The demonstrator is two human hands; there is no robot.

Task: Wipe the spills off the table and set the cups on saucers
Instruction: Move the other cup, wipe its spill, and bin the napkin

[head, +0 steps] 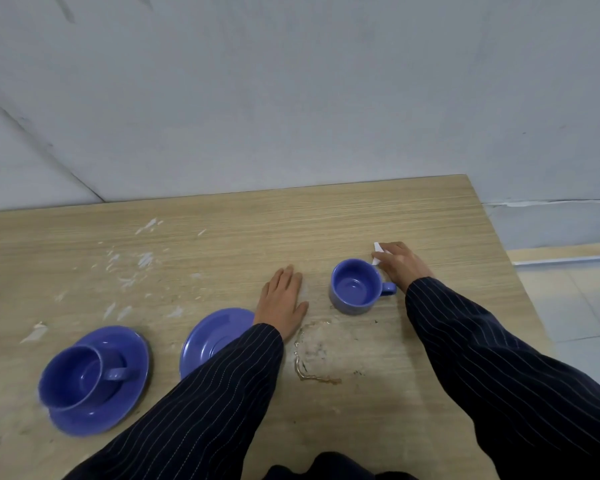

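A blue cup [355, 286] stands alone on the wooden table [326, 216], its handle pointing right. Just behind and right of it my right hand [400, 263] presses on a piece of white tissue [378, 252]. My left hand [284, 301] lies flat on the table, fingers together, left of that cup. Under my left sleeve lies an empty blue saucer [215, 332]. At the near left a second blue cup [75, 374] sits on another saucer [132, 386]. A wet spill with a brownish edge [321, 351] spreads between my arms.
White scuffs and flakes [142, 259] mark the left half of the table. The table's right edge [510, 271] drops to a tiled floor. A pale wall rises behind the far edge.
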